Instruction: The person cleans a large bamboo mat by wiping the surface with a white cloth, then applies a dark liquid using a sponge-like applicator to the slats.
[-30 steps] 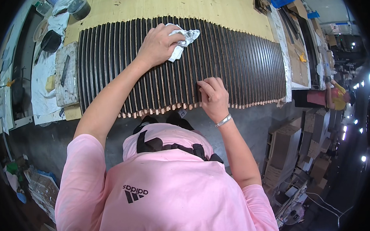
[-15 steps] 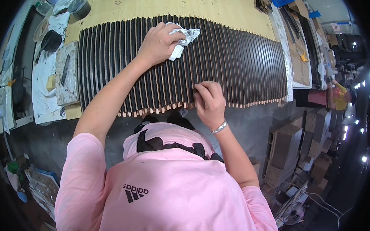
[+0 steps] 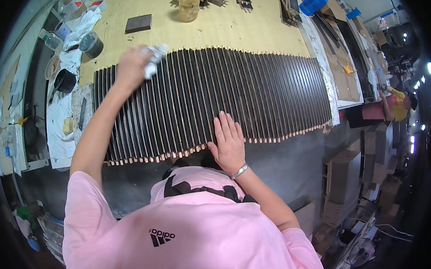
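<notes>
A long row of dark wooden strips (image 3: 188, 95) with pale ends lies side by side across the table, running left to right. My left hand (image 3: 132, 66) is closed on a crumpled white cloth (image 3: 154, 60), over the far ends of the strips toward the left; motion smears both a little. Flat on the near part of the strips, right of the middle, rests my right hand (image 3: 228, 143), its fingers stretched out and holding nothing. A silver bracelet (image 3: 240, 171) circles the right wrist.
Beyond the strips, a dark block (image 3: 138, 23) and a clear cup of amber liquid (image 3: 188, 6) stand on the yellowish tabletop (image 3: 157, 38). Tubs (image 3: 91, 45) and a black container (image 3: 64, 81) line the left side. At the far right is another person (image 3: 392, 107), near stacked boxes (image 3: 343, 176).
My left hand has swept leftward with the cloth. My right hand has gone from curled fingers to lying flat on the strips. The view has shifted, showing more of the table's far side.
</notes>
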`<state>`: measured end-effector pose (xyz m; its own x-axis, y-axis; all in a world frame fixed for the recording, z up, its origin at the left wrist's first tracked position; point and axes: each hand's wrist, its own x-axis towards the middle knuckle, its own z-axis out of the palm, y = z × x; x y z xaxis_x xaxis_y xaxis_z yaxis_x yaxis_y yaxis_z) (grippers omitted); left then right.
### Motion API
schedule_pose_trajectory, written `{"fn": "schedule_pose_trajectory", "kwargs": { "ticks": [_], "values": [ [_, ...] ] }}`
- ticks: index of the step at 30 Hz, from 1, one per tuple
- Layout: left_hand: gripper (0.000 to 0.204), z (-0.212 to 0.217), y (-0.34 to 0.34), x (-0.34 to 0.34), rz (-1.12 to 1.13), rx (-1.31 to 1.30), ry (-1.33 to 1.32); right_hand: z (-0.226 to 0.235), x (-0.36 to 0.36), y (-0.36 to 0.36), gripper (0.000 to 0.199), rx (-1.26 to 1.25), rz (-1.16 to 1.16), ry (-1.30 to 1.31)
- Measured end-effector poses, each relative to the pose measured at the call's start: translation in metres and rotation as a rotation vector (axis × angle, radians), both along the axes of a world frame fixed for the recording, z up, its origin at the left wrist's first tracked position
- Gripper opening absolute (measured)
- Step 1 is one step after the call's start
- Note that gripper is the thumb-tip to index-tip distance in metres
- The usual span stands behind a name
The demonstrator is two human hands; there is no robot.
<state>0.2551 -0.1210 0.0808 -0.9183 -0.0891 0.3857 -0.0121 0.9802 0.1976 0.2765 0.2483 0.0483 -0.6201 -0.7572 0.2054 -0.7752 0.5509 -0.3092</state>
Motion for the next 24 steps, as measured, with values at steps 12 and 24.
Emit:
{"fn": "schedule_pose_trajectory", "kwargs": {
  "ticks": [12,24],
  "values": [
    [0.033,-0.010,0.026,-0.023,-0.281,-0.049,-0.007,-0.004,-0.001,0.001,0.076,-0.014,0.003,0.014],
    [0.027,-0.012,0.073,-0.033,-0.528,-0.059,-0.047,-0.007,-0.004,0.005,0.075,-0.039,-0.013,0.004]
  ]
}}
